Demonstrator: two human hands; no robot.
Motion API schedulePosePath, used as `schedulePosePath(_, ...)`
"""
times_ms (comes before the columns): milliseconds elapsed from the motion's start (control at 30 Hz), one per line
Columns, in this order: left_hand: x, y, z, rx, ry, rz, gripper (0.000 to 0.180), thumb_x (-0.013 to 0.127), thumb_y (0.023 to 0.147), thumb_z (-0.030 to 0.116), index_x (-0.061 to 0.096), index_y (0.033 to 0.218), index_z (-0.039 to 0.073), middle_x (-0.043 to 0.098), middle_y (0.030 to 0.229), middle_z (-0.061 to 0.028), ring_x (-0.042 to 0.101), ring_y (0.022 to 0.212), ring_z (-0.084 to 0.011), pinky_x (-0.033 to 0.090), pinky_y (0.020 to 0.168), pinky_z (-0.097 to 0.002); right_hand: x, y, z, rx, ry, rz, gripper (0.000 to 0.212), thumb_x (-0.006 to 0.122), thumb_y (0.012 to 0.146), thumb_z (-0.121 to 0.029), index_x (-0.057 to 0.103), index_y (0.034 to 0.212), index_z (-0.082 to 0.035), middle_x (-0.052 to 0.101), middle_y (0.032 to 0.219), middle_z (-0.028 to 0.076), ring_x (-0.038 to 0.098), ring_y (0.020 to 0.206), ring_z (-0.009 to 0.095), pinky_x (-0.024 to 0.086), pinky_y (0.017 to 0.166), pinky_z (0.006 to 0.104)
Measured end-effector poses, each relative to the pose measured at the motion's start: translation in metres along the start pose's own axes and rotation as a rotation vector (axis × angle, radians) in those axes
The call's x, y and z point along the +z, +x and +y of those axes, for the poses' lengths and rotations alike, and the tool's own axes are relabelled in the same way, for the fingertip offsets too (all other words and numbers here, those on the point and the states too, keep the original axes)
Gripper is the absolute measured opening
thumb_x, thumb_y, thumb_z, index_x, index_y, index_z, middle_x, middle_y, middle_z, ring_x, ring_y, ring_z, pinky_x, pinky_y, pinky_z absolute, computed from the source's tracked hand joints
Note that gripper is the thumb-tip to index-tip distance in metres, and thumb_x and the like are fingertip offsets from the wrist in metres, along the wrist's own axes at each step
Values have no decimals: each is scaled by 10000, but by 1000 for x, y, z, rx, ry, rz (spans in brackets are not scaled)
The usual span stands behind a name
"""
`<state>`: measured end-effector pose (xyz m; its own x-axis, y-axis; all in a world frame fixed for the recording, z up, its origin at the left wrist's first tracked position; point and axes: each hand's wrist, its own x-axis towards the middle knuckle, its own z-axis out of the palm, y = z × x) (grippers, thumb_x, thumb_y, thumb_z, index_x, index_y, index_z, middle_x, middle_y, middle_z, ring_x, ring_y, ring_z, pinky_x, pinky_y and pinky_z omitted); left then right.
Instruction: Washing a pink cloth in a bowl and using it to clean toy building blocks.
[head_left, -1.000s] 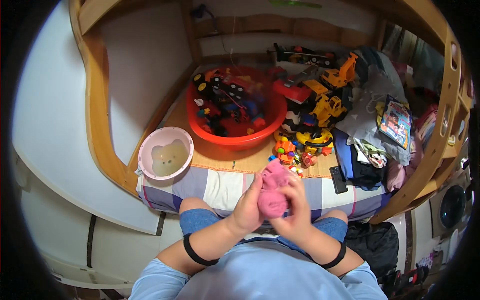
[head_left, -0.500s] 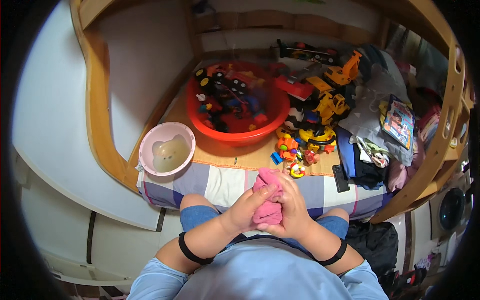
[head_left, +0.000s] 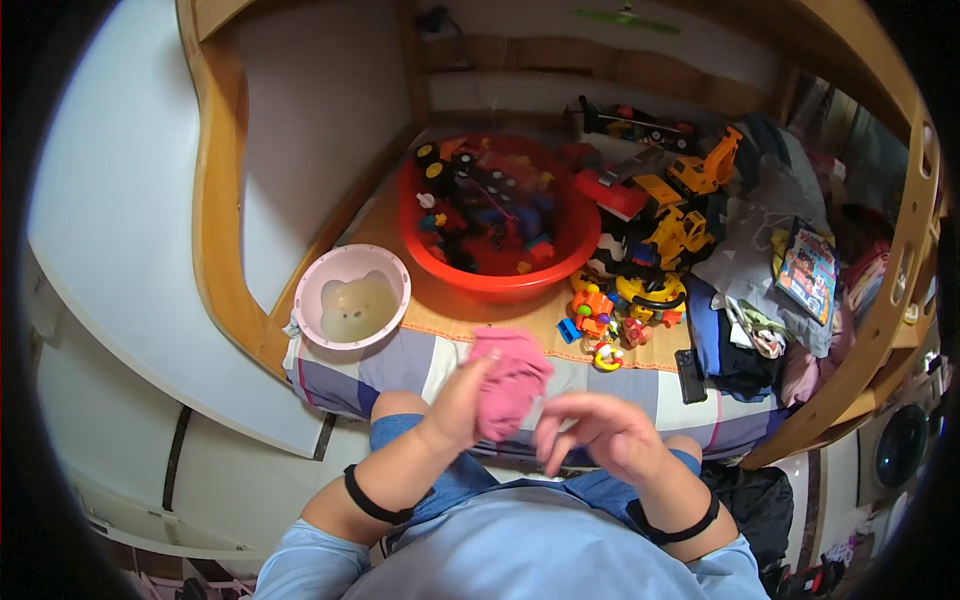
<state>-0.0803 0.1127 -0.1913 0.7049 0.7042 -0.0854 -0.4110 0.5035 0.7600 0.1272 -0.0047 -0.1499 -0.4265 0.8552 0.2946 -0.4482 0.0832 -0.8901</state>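
Note:
A crumpled pink cloth [head_left: 513,385] is gripped in my left hand [head_left: 458,405], held over my lap in front of the bed's edge. My right hand [head_left: 605,437] is just to the right of the cloth, apart from it, fingers spread and slightly curled with nothing in them. Ahead and to the left, a pale pink basin [head_left: 309,318] holds cloudy water. Behind it stands a big red tub [head_left: 490,284] filled with toy vehicles and other plastic toys.
Yellow toy diggers [head_left: 682,237] and small coloured toys lie right of the tub. A black phone [head_left: 690,376] rests near the bed's front edge. Clothes and a picture book [head_left: 807,270] are piled at the right. Wooden bed posts [head_left: 215,200] frame both sides.
My right hand has let go of the pink cloth and moved right, its fingers opening. The cloth has shifted slightly left in my left hand and looks less tightly squeezed.

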Motion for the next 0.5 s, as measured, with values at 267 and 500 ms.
schedulePosePath(267,19,-12,-28,-275,-206,-112,625,304,1103,533,493,1469,62,623,1365,-165,622,1235,-219,507,1028,-328,-7,18,22,243,497,-243,931,446,1020,-654,67,1658,-91,590,1378,286,628,1250,418,624,884,464)
schedulePosePath(500,37,-11,-27,126,229,-137,808,385,1050,640,406,1519,-18,560,1451,-207,574,1312,-341,462,1086,-428,-55,2,92,5,67,827,451,549,1049,-481,578,1236,-72,691,1169,134,682,1083,271,601,817,424)
